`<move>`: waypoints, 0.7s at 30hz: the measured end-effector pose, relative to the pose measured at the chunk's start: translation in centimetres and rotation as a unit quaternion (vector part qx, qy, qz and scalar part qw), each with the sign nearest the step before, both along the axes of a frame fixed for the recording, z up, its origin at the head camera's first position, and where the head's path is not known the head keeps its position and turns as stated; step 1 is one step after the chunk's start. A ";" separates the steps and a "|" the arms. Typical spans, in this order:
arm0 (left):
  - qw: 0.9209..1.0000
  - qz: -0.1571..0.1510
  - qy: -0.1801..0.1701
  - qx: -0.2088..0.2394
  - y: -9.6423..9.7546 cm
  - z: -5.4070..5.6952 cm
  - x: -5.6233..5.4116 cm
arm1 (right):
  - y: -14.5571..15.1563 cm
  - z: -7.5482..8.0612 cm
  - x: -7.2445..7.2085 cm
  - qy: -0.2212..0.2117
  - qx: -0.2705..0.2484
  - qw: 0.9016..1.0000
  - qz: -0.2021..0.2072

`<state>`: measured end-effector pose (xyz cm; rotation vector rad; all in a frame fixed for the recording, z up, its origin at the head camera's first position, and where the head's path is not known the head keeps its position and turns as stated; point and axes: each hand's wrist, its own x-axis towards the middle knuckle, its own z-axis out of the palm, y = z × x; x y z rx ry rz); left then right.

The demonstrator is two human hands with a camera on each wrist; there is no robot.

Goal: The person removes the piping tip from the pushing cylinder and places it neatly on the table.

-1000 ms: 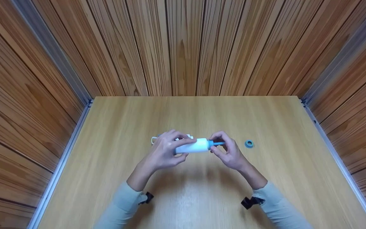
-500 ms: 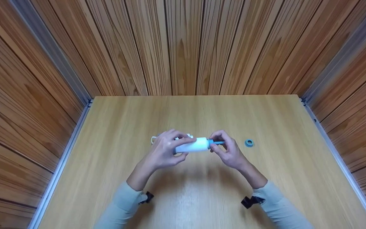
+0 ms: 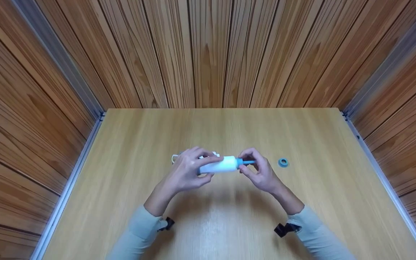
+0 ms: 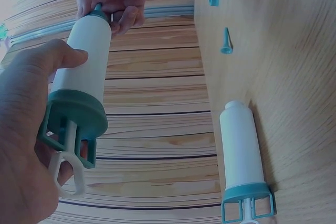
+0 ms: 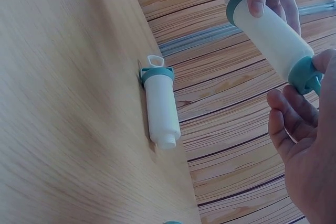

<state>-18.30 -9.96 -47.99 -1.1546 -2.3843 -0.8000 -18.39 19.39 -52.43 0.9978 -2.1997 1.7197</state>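
Observation:
My left hand [image 3: 188,171] grips a large syringe [image 3: 222,165] with a white barrel, holding it sideways above the table. Its teal end collar [image 4: 79,111] and white ring-handled plunger [image 4: 68,171] show in the left wrist view. With thumb and fingers, my right hand [image 3: 262,175] pinches the teal nozzle cap [image 5: 302,74] at the other end. A second white syringe [image 5: 163,106] lies on the table, its neck bare; in the head view my left hand mostly hides it.
A loose teal ring [image 3: 283,163] rests on the wooden table [image 3: 208,126], right of my right hand. In the left wrist view a teal cone-shaped nozzle [image 4: 226,43] lies between that ring and the second syringe. Wood-plank walls [image 3: 208,54] enclose the table.
Both hands and the syringe stay in nearly the same place. My right fingers shift slightly around the nozzle cap.

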 end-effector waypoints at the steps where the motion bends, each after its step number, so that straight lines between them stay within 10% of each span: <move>1: 1.000 0.000 -0.002 0.000 0.0 0.0 0.0 | 0.0 0.0 0.0 0.003 -0.001 1.000 0.003; 21: 1.000 0.003 -0.005 -0.004 0.0 0.0 0.2 | 0.2 0.1 0.2 -0.027 0.018 0.999 -0.001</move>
